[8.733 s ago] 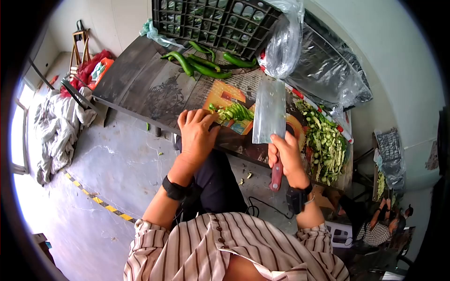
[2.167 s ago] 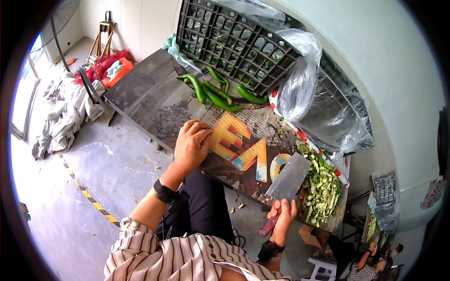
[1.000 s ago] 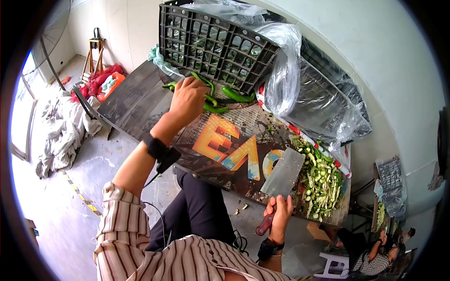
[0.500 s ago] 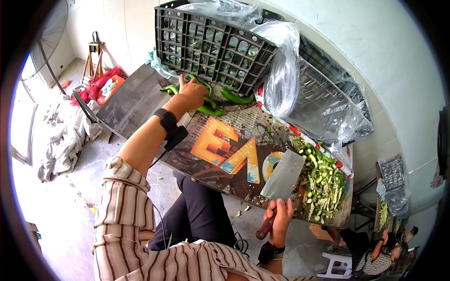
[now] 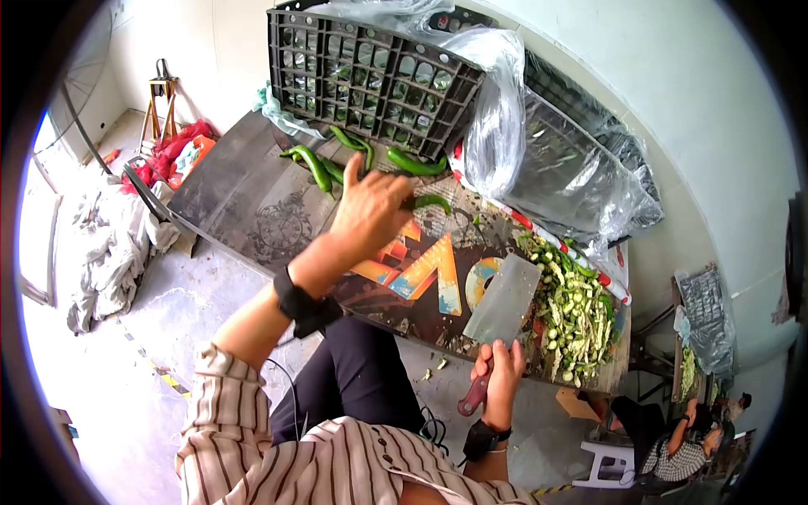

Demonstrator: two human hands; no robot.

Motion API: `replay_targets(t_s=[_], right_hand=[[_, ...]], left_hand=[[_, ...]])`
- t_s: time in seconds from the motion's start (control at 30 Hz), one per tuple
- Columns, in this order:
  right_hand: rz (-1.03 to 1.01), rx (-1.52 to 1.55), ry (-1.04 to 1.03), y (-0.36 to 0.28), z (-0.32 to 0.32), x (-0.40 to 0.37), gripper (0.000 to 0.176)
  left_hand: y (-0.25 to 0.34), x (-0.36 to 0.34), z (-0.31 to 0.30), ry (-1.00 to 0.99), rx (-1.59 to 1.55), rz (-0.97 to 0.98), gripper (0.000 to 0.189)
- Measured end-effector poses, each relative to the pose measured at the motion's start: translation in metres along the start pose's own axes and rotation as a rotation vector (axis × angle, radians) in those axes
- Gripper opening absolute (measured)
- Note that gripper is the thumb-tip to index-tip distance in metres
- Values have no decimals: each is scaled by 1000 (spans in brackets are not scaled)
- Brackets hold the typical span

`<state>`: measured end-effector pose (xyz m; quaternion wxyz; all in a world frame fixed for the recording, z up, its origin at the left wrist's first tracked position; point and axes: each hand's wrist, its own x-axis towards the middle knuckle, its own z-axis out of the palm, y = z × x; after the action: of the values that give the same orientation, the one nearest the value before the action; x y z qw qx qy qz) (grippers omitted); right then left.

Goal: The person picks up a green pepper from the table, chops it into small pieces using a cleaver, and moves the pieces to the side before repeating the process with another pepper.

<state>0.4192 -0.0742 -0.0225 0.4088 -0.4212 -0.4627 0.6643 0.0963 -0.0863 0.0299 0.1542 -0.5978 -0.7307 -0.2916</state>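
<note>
My left hand (image 5: 370, 212) is over the middle of the table, its fingers closed on a green chili pepper (image 5: 433, 203) whose far end sticks out to the right. Behind it lie several whole peppers, one of them a long green pepper (image 5: 315, 167) and another a thick green pepper (image 5: 416, 162) against the crate. In my right hand (image 5: 502, 376), at the table's near edge, is the brown handle of a cleaver (image 5: 505, 300). Its broad blade rests flat over the printed tabletop, left of a heap of chopped peppers (image 5: 579, 325).
A black plastic crate (image 5: 370, 82) with greens inside stands at the back. Beside it are clear plastic bags (image 5: 498, 126) and a red-and-white roll (image 5: 539, 229). On the floor at left lies a heap of cloth (image 5: 118, 244). At lower right a co-worker (image 5: 673, 459) sits near a white stool (image 5: 608, 465).
My left hand has come away from the whole peppers, moving right and nearer to me with one pepper in it. The cleaver in my right hand has hardly moved.
</note>
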Motion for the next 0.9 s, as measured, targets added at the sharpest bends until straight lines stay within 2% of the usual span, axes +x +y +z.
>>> replay_targets(t_s=[0.1, 0.23, 0.33, 0.5, 0.53, 0.57, 0.63, 0.7, 0.73, 0.77, 0.9], right_hand=[[-4, 1, 10, 0, 1, 0, 18], [-5, 3, -21, 0, -3, 3, 18], [5, -27, -49, -4, -4, 4, 16], [-52, -158, -133, -26, 8, -3, 11], [-94, -209, -192, -28, 8, 0, 20], [-92, -216, -190, -33, 14, 0, 20], [-241, -346, -276, -48, 34, -3, 50], [-268, -449, -343, -51, 43, 7, 67], [-315, -476, -332, -49, 50, 9, 64], [-254, -497, -303, -51, 56, 8, 65], [-294, -617, -316, -52, 73, 16, 66]], left_hand=[[32, -42, 11, -134, -234, -80, 27], [54, -77, 31, -160, -282, -130, 34], [60, -86, 28, 10, -182, -150, 39], [53, -98, 12, 33, -201, -206, 35], [49, -101, 14, 53, -202, -189, 33], [47, -102, 15, 74, -204, -173, 32], [47, -103, 17, 102, -223, -174, 26], [48, -104, 18, 142, -216, -163, 25], [48, -104, 18, 145, -223, -167, 25], [48, -104, 18, 164, -222, -170, 24], [49, -105, 22, 232, -228, -179, 25]])
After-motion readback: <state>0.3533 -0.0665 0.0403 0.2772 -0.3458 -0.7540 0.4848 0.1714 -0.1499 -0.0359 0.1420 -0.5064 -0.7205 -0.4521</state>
